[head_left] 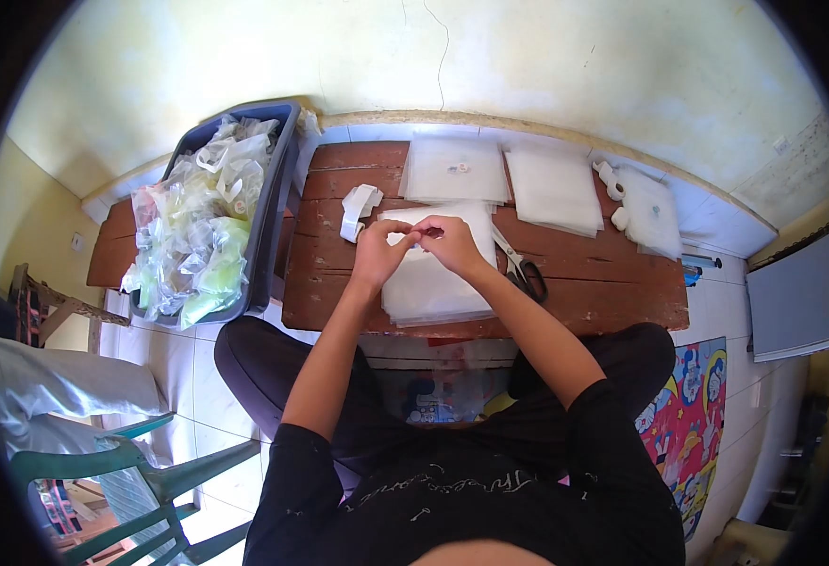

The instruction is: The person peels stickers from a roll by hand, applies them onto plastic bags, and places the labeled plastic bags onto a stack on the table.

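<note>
Over a stack of clear plastic sheets or bags (433, 288) on the brown wooden table (589, 278), my left hand (381, 253) and my right hand (450, 245) meet with pinched fingertips. Whatever lies between the fingers is too small to make out. Black-handled scissors (518, 267) rest just right of the stack. A curled white strip (359, 211) lies to the left of my left hand. Behind my hands is another plastic stack (454, 170) with a small round label on it.
A dark bin (282, 189) full of plastic bags (197, 226) stands at the left. Further right on the table are a plastic stack (554, 189), white rolls (610, 181) and another stack (648, 209). A green chair (141, 472) is at the lower left.
</note>
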### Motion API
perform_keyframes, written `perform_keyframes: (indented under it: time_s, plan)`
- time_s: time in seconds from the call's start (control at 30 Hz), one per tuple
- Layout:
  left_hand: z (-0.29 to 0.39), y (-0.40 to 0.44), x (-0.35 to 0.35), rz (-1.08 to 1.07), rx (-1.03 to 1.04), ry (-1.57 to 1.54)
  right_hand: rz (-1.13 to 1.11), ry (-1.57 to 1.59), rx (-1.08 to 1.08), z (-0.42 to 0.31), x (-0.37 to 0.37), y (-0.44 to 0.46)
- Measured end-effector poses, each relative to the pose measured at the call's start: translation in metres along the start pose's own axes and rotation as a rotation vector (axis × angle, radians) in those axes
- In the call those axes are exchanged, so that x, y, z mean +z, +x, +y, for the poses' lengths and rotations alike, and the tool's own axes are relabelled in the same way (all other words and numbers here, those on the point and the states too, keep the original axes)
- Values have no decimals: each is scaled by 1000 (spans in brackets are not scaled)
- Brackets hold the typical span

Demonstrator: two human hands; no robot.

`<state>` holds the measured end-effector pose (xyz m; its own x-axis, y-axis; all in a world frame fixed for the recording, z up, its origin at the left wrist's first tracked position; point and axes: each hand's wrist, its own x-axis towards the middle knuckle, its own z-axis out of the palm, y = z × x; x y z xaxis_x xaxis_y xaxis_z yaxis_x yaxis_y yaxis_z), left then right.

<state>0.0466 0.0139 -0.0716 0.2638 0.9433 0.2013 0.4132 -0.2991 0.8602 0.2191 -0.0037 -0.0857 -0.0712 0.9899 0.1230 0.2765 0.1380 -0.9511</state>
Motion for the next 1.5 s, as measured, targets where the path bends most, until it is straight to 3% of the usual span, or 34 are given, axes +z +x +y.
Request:
perform_keyframes:
  time_s: [0.27, 0.33, 0.43, 0.53, 0.97, 1.07, 1.13, 1.17, 1.23, 1.27, 1.33, 1.5]
  plan:
    - [-7, 0, -1, -39, 9, 30, 24, -6, -70, 0, -1, -1]
    - [-11, 1, 4, 27, -244, -352, 112, 171, 8, -1, 1, -2]
    - [-15, 1, 6, 124, -416, -597, 167, 337, 88, -1, 1, -5]
    - [-14, -2, 8, 88, -485, -806, 164, 357, 118, 0, 2, -7]
    - [-4, -12, 19, -81, -420, -897, 210, 295, 92, 1, -7, -9]
    - [-2, -11, 19, -115, -415, -813, 206, 266, 82, 2, -11, -10]
    - [-3, -11, 20, -65, -381, -486, 127, 132, 67, 4, -20, -11]
    - [-4, -11, 20, -68, -382, -486, 128, 132, 70, 4, -26, -11]
    - [-4, -12, 20, 9, -114, -71, -10, -49, 138, 7, -40, -12]
    - [-6, -11, 20, 7, -115, -72, -9, -50, 140, 8, -45, -14]
    - [-10, -10, 24, -32, 156, 113, -84, -234, 227, 8, -54, -17]
    - [-11, -17, 30, -105, 298, 330, -199, -365, 282, 6, -55, -22]
